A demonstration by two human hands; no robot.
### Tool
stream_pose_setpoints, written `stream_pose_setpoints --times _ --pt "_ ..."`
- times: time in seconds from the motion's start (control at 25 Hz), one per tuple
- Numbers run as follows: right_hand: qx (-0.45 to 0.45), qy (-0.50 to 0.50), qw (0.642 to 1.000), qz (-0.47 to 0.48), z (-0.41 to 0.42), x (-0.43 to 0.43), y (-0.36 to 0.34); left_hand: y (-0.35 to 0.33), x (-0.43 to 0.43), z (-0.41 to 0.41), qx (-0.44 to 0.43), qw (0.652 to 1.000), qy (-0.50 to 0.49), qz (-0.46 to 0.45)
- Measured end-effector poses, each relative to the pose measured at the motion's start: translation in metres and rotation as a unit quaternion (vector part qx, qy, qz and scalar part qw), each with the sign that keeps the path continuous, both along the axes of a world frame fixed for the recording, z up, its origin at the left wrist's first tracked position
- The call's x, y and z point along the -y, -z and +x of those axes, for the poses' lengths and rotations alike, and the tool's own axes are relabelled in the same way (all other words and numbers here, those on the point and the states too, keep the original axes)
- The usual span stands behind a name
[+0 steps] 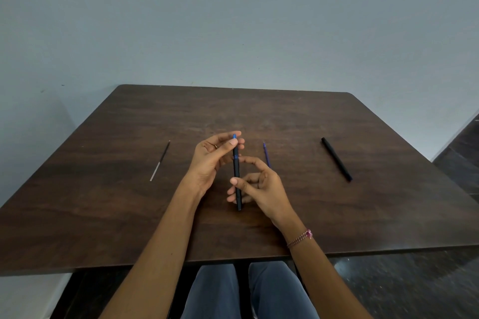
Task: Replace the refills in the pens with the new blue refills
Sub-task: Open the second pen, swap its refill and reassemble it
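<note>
Together, left hand (208,163) and right hand (261,188) pinch pen (236,171).

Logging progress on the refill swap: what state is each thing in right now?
Held pen: off the table, blue tip showing at its far end.
Left hand: pinches the pen's far end.
Right hand: grips the pen's near half.
Dark refill: lies loose on the table, left.
Blue refill: lies loose, partly behind the right hand.
Black pen: lies on the table, right, in one piece.
</note>
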State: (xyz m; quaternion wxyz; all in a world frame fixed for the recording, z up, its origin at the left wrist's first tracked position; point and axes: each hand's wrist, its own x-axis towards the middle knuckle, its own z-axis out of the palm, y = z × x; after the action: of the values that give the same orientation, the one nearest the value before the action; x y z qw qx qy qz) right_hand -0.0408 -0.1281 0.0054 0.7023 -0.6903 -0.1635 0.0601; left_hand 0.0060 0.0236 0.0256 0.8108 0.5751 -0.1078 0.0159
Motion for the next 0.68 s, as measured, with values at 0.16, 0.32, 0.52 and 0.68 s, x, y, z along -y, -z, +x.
stream_pose_setpoints --times 0.16,0.32,0.52,0.68 --pt "-0.001 0.005 1.000 -0.001 0.0015 0.0014 0.0008 -0.0003 -0.0023 0.0002 0.008 0.998 0.036 -0.043" --pt "0.003 0.004 1.000 -0.002 0.0017 0.0021 0.0015 -0.0016 -0.0026 -0.0013 0.029 0.998 0.037 -0.030" --pt "0.003 0.001 1.000 0.000 0.0033 0.0034 0.0012 -0.0018 -0.0012 0.0010 0.019 1.000 0.018 -0.015" --pt "0.007 0.002 1.000 -0.004 0.0026 0.0048 0.0011 -0.0019 -0.0063 0.0016 0.004 0.997 0.077 -0.028"
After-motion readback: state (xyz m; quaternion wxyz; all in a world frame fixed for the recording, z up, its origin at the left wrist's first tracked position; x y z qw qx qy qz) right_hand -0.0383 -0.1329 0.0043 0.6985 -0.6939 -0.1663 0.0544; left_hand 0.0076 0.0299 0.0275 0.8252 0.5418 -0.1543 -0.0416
